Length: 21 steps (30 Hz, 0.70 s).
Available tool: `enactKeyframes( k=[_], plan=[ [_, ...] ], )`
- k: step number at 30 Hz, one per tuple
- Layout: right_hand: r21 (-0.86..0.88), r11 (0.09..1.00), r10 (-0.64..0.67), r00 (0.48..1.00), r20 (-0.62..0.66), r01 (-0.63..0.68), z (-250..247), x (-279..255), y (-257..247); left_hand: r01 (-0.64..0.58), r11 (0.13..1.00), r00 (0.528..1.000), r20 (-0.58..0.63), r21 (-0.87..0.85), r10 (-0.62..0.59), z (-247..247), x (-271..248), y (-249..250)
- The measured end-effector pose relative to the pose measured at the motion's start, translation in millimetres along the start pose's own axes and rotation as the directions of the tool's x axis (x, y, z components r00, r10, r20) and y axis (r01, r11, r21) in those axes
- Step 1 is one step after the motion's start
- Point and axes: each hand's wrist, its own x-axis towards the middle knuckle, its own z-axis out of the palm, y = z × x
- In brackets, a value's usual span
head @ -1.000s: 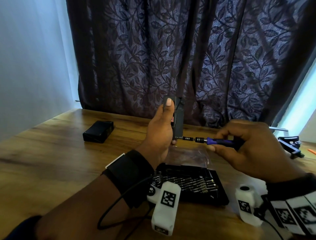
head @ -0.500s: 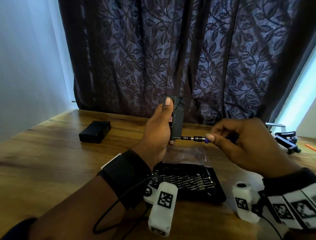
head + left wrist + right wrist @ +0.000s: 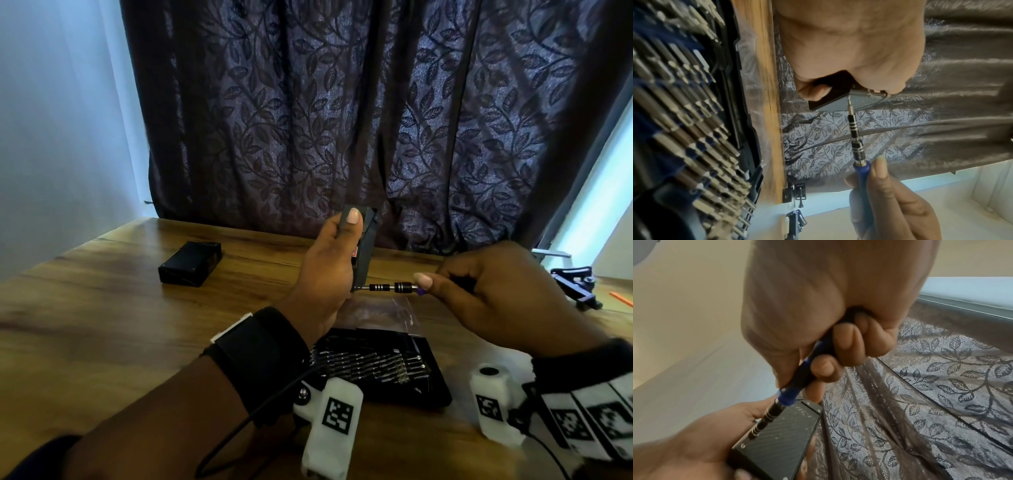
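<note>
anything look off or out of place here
Nothing stands out. The left hand holds the black device upright, the right hand sets the screwdriver level against its lower corner, and the bits lie in rows in their case.

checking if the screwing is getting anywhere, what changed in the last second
The right hand slid its fingers forward along the blue-handled precision screwdriver toward the bit end, covering most of the blue. Nothing was taken up or let go. The left hand still holds the small black rectangular box upright, the bit tip still at its lower corner; the black tray of bits lies unmoved.
</note>
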Motion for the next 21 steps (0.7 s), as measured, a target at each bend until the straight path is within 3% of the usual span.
enactKeyframes(
  k=[7, 12, 21],
  plan=[
    [0.108, 0.994, 0.011, 0.997, 0.080, -0.020, -7, 0, -2, 0.047, 0.999, 0.999, -0.016, -0.023, -0.047, 2, -1, -6],
    [0.121, 0.992, 0.044, 0.999, 0.024, -0.047, 0, -1, 3, 0.019, 0.999, 0.998, -0.056, -0.030, -0.020, 1, 1, -3],
    [0.179, 0.984, 0.011, 0.999, 0.050, -0.020, 5, 1, 6, 0.007, 1.000, 0.996, -0.085, -0.024, -0.009, -1, 2, -4]
  ],
)
